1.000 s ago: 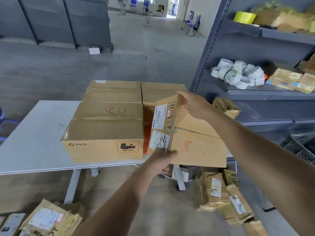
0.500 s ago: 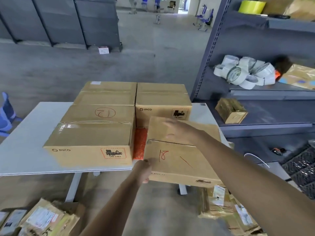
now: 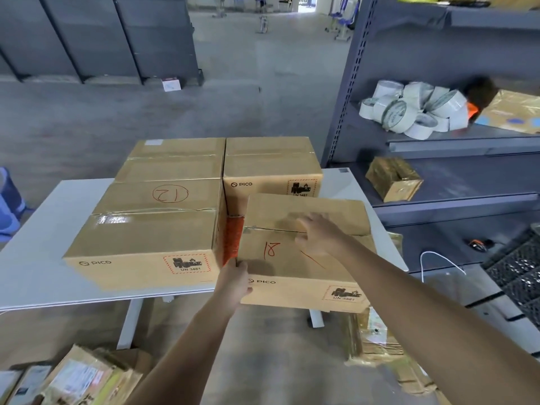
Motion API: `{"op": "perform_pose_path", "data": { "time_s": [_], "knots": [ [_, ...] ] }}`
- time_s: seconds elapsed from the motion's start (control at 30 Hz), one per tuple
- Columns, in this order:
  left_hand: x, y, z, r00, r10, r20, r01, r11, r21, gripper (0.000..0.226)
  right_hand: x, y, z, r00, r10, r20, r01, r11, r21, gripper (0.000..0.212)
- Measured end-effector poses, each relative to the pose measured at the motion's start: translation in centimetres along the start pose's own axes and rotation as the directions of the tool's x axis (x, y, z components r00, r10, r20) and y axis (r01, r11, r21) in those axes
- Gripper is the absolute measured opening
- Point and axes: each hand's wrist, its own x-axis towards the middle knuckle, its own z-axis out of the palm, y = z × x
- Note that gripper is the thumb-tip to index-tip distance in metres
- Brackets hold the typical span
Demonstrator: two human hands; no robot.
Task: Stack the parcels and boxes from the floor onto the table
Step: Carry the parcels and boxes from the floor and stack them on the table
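Brown cardboard box marked 18 [image 3: 304, 252] sits at the white table's [image 3: 43, 258] near edge, overhanging. Left hand [image 3: 235, 283] grips its corner; right hand [image 3: 317, 233] lies flat, ungripping (risk: tipping floorward if released).

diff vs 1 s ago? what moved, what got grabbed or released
The box marked 18 went from tilted in the air to flat on the table, front edge overhanging. Right hand shifted from its far edge to its top; left hand still holds the near-left corner. The other boxes, including box 21, stayed put.
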Motion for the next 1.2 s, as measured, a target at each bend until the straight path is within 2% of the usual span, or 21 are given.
{"op": "perform_pose_path", "data": {
  "time_s": [0.17, 0.23, 0.3, 0.37, 0.5, 0.6, 0.7, 0.8, 0.87, 0.9, 0.93, 0.97, 1.0, 1.03, 1.07, 1.1, 1.13, 1.2],
  "knots": [
    [0.6, 0.0, 0.3, 0.995, 0.057, -0.086, -0.053, 0.997, 0.049, 0.031, 1.0, 0.4, -0.2, 0.987, -0.127, 0.102, 0.115, 0.986, 0.118, 0.065],
    [0.6, -0.2, 0.7, 0.991, 0.074, -0.114, -0.066, 0.995, 0.073, 0.028, 1.1, 1.3, -0.5, 0.99, -0.118, 0.074, 0.107, 0.984, 0.142, 0.063],
    [1.0, -0.4, 0.9, 0.985, 0.093, -0.148, -0.08, 0.993, 0.091, 0.026, 0.8, 2.5, -0.6, 0.999, -0.052, -0.013, 0.053, 0.993, 0.102, 0.06],
    [1.3, -0.5, 1.1, 0.982, 0.088, -0.168, -0.074, 0.993, 0.088, 0.023, 0.5, 3.6, -0.4, 0.995, 0.079, -0.059, -0.075, 0.995, 0.071, 0.062],
    [1.8, -0.3, 1.1, 0.982, 0.089, -0.167, -0.078, 0.994, 0.073, 0.021, 0.4, 4.5, 0.4, 0.938, 0.344, -0.031, -0.339, 0.935, 0.105, 0.078],
    [1.9, 0.0, 0.8, 0.978, 0.087, -0.187, -0.067, 0.992, 0.111, 0.018, 0.6, 4.9, 0.7, 0.915, 0.403, -0.027, -0.395, 0.907, 0.147, 0.081],
    [2.2, 0.0, 0.6, 0.96, 0.161, -0.231, -0.111, 0.971, 0.214, 0.025, 0.9, 6.2, 0.4, 0.938, 0.338, -0.074, -0.312, 0.92, 0.236, 0.073],
    [2.7, 0.2, 0.5, 0.957, 0.178, -0.228, -0.138, 0.973, 0.184, 0.04, 1.3, 7.5, -0.3, 0.971, 0.183, -0.153, -0.113, 0.917, 0.383, 0.061],
    [2.7, 0.4, 0.3, 0.954, 0.205, -0.218, -0.14, 0.949, 0.281, 0.044, 1.7, 7.2, -0.4, 0.982, 0.073, -0.173, -0.002, 0.924, 0.382, 0.059],
    [2.4, 0.5, 0.2, 0.947, 0.253, -0.196, -0.16, 0.906, 0.392, 0.049, 1.9, 6.7, -0.3, 0.981, 0.052, -0.188, 0.018, 0.935, 0.355, 0.06],
    [2.0, 0.5, 0.2, 0.921, 0.352, -0.169, -0.205, 0.804, 0.558, 0.057, 2.0, 6.3, 0.0, 0.975, 0.071, -0.209, -0.001, 0.948, 0.319, 0.063],
    [1.5, 0.5, 0.1, 0.862, 0.489, -0.133, -0.255, 0.645, 0.72, 0.064, 2.1, 6.0, 0.4, 0.965, 0.134, -0.225, -0.065, 0.954, 0.291, 0.067],
    [1.2, 0.6, 0.0, 0.775, 0.627, -0.078, -0.304, 0.478, 0.824, 0.067, 2.1, 6.0, 0.6, 0.949, 0.227, -0.22, -0.159, 0.944, 0.288, 0.072],
    [1.1, 0.8, -0.3, 0.696, 0.718, -0.029, -0.322, 0.348, 0.88, 0.066, 2.0, 6.1, 0.7, 0.929, 0.321, -0.184, -0.255, 0.915, 0.313, 0.079],
    [1.5, 1.2, -0.8, 0.66, 0.751, -0.006, -0.309, 0.279, 0.909, 0.063, 1.8, 6.3, 0.8, 0.911, 0.391, -0.129, -0.328, 0.879, 0.347, 0.085],
    [2.2, 1.6, -1.5, 0.68, 0.733, 0.014, -0.278, 0.24, 0.93, 0.06, 1.6, 6.4, 0.9, 0.903, 0.424, -0.077, -0.368, 0.851, 0.374, 0.088],
    [3.1, 2.0, -2.4, 0.735, 0.677, 0.033, -0.245, 0.22, 0.944, 0.057, 1.6, 6.5, 1.0, 0.903, 0.428, -0.049, -0.377, 0.84, 0.389, 0.089],
    [4.9, 2.1, -4.1, 0.836, 0.545, 0.058, -0.219, 0.235, 0.947, 0.05, 1.7, 6.4, 1.1, 0.905, 0.42, -0.062, -0.361, 0.838, 0.409, 0.086]
  ]
}}
